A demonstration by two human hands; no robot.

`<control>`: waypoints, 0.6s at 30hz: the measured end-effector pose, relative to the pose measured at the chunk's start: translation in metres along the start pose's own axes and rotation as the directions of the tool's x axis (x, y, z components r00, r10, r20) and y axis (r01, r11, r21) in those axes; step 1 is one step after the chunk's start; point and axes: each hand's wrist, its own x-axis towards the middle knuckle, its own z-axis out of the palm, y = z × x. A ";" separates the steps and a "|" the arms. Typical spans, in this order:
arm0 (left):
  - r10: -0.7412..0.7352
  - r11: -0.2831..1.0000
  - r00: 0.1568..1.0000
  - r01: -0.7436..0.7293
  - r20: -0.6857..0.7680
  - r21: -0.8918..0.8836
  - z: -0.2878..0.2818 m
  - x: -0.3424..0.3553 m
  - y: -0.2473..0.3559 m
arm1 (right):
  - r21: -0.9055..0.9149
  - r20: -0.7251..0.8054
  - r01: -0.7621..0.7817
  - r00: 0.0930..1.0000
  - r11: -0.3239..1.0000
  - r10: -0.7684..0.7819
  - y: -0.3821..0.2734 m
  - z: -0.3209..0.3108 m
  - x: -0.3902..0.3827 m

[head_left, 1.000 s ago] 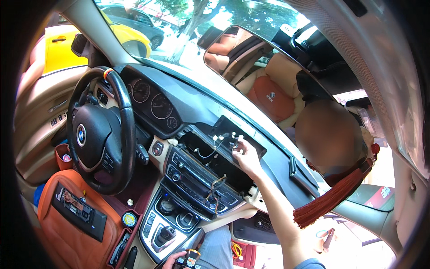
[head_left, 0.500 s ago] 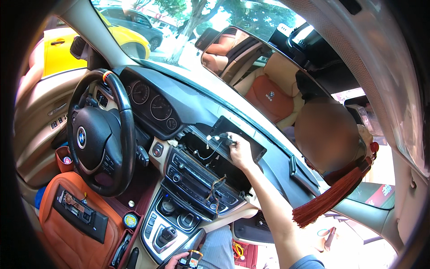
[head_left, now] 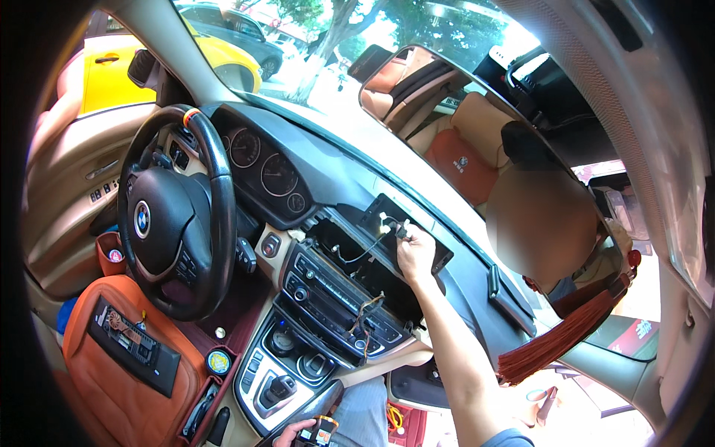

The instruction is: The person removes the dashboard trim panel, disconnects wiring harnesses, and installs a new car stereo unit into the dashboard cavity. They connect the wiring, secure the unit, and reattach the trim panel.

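My right hand (head_left: 417, 255) reaches to the top of the dashboard, its fingers closed on a dark wiring connector (head_left: 403, 232). Small white plugs (head_left: 384, 222) stick out beside it, and a thin cable (head_left: 365, 257) runs down toward the open dash cavity (head_left: 331, 237). Behind the hand, a flat dark screen panel (head_left: 439, 258) lies on the dashboard. At the lower edge my left hand (head_left: 293, 432) is closed round a black object with an orange rim (head_left: 324, 426); its kind is unclear and it is partly cut off.
Loose brown wires (head_left: 363, 316) hang over the radio and climate panel (head_left: 320, 287). The steering wheel (head_left: 175, 216) stands left, the gear lever (head_left: 279, 389) below. A black panel with exposed parts (head_left: 134, 346) rests on the orange driver's seat (head_left: 89, 298). A red tassel (head_left: 562, 328) hangs at right.
The whole view has shifted slightly, moving the scene to the right. The white plugs have swung up and closer to my right hand. My left hand keeps its hold.
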 end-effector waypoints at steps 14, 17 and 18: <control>-0.102 0.991 0.984 0.087 0.148 0.104 0.003 0.001 0.014 | 0.143 0.078 -0.067 0.995 0.987 0.056 -0.004 -0.006 -0.002; -0.087 0.995 0.980 0.093 0.180 -0.029 0.004 0.001 0.012 | 0.167 0.038 -0.069 0.997 0.983 0.064 0.003 -0.005 -0.003; -0.099 0.995 0.977 0.090 0.187 0.052 0.004 0.000 0.010 | 0.177 0.023 -0.070 0.998 0.982 0.067 0.005 -0.004 -0.003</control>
